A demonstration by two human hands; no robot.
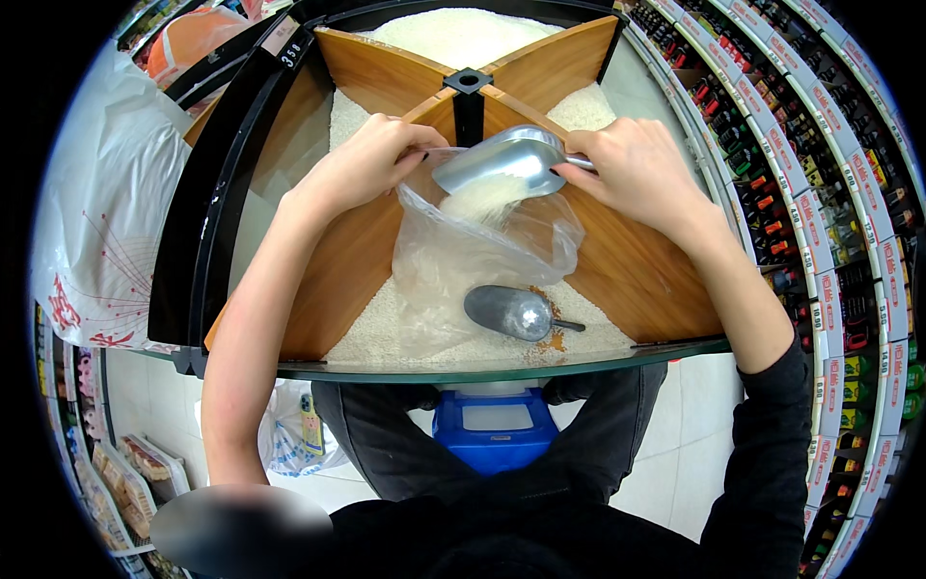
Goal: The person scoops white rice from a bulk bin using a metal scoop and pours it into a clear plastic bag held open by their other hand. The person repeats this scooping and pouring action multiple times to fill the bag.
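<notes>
My left hand (376, 163) pinches the rim of a clear plastic bag (448, 268), which hangs with its mouth open over the near compartment of a rice bin. In my right hand (629, 163) is the handle of a shiny metal scoop (506, 163). Tilted into the bag's mouth, the scoop pours white rice (488, 197), and the stream blurs at its lip. A second, duller metal scoop (510, 313) lies on the rice (376, 318) below, just right of the bag's lower part. Some brown grains are scattered by its handle.
Wooden dividers (608, 253) meet at a black centre post (469, 108). More rice (463, 32) fills the far compartment. A glass front edge (463, 373) borders the bin. White plastic bags (108, 195) hang at left; bottle shelves (781, 145) line the right. A blue plastic box (495, 434) stands below.
</notes>
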